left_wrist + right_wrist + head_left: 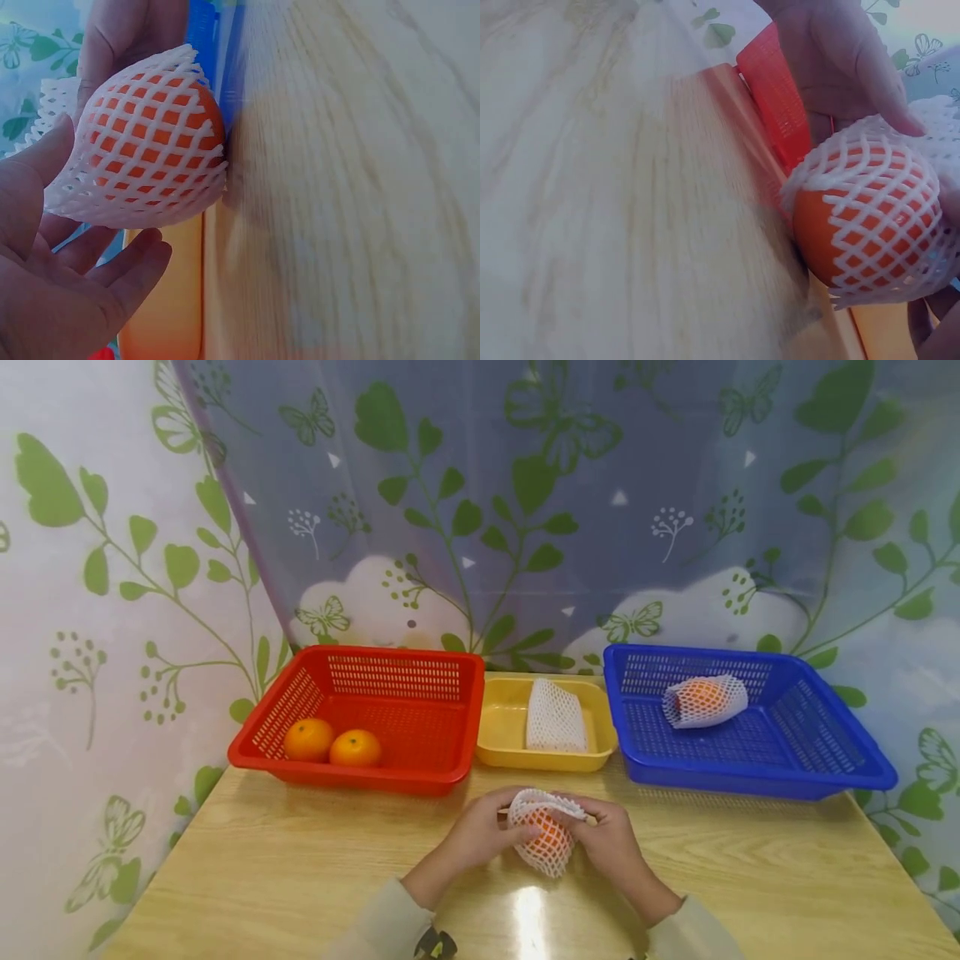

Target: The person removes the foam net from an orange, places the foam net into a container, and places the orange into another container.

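While in foam net (551, 860), orange (814, 234) between left hand (487, 827) and right hand (609, 837), both loosely curled round it.

Sleeves (392, 920), one pair: long, plain, pale grey-beige. Fingers (519, 836): bare. Dark patch (436, 944), yellow-green marking, beside left sleeve; nature unclear.

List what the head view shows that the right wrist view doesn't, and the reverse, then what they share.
Only the head view shows two bare oranges in the red basket, a white net in the yellow tray and a netted fruit in the blue basket.
Only the right wrist view shows a bare patch of the held orange outside its netting.
Both show that orange, the left hand, right hand, red basket and table.
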A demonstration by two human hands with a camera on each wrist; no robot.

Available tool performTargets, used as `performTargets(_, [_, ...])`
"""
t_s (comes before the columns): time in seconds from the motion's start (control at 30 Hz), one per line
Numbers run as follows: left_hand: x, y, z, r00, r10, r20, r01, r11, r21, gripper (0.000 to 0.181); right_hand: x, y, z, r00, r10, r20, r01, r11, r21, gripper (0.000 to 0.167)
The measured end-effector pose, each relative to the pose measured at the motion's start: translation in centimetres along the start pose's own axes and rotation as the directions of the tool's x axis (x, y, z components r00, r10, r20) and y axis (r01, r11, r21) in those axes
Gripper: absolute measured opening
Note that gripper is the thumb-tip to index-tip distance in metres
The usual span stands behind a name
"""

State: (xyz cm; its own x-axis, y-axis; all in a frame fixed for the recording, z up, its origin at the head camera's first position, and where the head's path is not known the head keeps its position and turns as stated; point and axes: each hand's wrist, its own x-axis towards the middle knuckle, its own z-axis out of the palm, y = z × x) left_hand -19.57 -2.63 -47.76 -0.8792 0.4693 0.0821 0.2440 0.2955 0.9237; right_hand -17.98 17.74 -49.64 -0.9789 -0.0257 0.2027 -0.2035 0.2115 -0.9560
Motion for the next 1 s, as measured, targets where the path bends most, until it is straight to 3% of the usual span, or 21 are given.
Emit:
performTargets(0.2, [0.0,-0.3,0.3,1.000,-0.008,0.005,0.008,1.000,0.014,0.046,-0.2,0.0,0.1,0.997,0.043,-0.066,-0.046,0.998,-0.035,0.020])
performTargets(0.33, [0.1,-0.4,0.4,1.000,-0.019,0.010,0.019,1.000,0.017,0.045,-0.2,0.2,0.1,0.998,0.005,-0.068,-0.008,0.999,-0.043,0.019])
performTargets(0.53, [0.0,-0.2,0.3,1.000,-0.010,0.007,0.010,0.999,0.031,0.038,-0.1,0.6,-0.2,0.997,-0.082,0.012,0.082,0.997,-0.016,0.029])
performTargets(0.73, [0.1,-0.3,0.1,0.999,0.019,-0.029,-0.017,0.999,0.044,0.028,-0.1,0.7,-0.4,0.996,-0.024,0.081,0.023,1.000,0.015,0.035])
performTargets(1.0, [0.3,-0.3,0.0,0.986,0.046,-0.163,-0.023,0.990,0.139,0.015,-0.2,1.3,-0.2,0.979,0.041,0.201,-0.047,0.999,0.023,0.038])
